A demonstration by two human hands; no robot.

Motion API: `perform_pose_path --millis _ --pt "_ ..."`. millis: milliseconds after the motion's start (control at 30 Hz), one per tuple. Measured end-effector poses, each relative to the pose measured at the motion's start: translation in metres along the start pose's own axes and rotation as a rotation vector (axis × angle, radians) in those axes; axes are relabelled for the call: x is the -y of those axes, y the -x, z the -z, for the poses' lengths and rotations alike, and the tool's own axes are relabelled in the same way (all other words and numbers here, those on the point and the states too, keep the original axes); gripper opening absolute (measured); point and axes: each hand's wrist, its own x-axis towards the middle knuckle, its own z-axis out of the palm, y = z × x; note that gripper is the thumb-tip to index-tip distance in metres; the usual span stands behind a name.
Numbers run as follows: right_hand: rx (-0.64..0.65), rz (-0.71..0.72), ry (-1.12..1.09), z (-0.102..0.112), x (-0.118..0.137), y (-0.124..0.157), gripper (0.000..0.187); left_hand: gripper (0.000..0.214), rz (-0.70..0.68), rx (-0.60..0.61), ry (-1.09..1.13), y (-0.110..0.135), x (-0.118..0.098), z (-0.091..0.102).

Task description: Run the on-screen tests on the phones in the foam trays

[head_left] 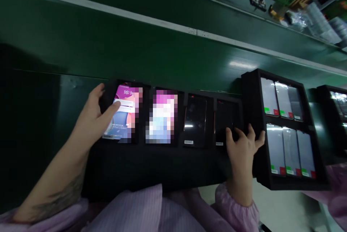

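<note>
1. Nearest me is my lilac striped clothing.
2. My left hand is spread, thumb and fingers apart; the thumb lies over the screen of the leftmost phone, the fingers beyond its left side.
3. That lit screen shows a clock beginning "16:1", its last digit partly cut off by blocky squares. The lines in the white panels and lower down are too small to read.
4. My right hand has its fingers apart too, by the lower right of the fourth phone.
5. All four phones lie in a row in a black tray. The second phone is lit but pixelated; the third phone and the fourth are dark, each with a white label at its lower left, print illegible.
6. To my right, a black box holds six pale-faced phones in two rows; I see green stickers, red stickers and small white labels along their lower edges.
7. Farther off, a pale strip crosses the green table.
8. At the far right back lies clear plastic.
</note>
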Motion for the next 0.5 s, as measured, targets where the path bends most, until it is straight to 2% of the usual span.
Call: perform_pose_path --millis 100,200,367,500 --pt "0.03 -0.007 -0.083 -0.007 -0.007 -0.003 0.059 0.076 0.155 0.009 0.229 0.0 -0.003 0.008" --pt "0.023 -0.002 -0.118 -0.01 -0.007 -0.002 0.052 0.067 0.279 0.018 0.367 0.008 -0.01 0.015" --pt "0.054 0.031 -0.169 -0.01 -0.007 -0.002 0.043 0.07 0.315 -0.013 0.385 0.025 -0.011 0.018" --pt "0.065 0.072 -0.19 -0.014 -0.008 -0.011 0.045 0.078 0.333 0.014 0.405 0.036 0.001 0.017"
